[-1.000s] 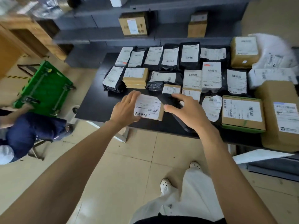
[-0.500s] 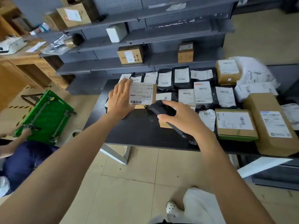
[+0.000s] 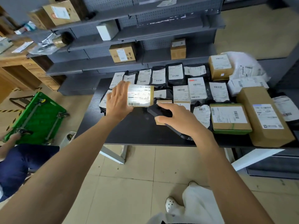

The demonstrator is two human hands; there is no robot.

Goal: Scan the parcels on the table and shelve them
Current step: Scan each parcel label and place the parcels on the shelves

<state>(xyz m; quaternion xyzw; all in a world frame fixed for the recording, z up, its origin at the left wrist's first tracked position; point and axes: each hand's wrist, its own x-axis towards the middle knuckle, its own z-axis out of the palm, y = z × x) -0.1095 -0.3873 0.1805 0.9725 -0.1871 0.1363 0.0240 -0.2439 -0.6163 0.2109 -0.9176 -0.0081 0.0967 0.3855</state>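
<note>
A green plastic platform trolley (image 3: 37,117) lies underside up on the beige tiled floor (image 3: 121,191). Behind it stands a brown wooden desk (image 3: 19,65). Yellow-and-black hazard tape (image 3: 8,110) marks the floor just beside it. In front of it is a person in navy-blue trousers (image 3: 21,164). Well to its right is a white perforated clog (image 3: 171,206).

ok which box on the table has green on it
The flat box right of the right hand: a green strip runs along its near edge; the others are plain brown.

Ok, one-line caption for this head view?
Left hand holds a labelled cardboard parcel over the black table while right hand aims a black scanner at its label.
</note>
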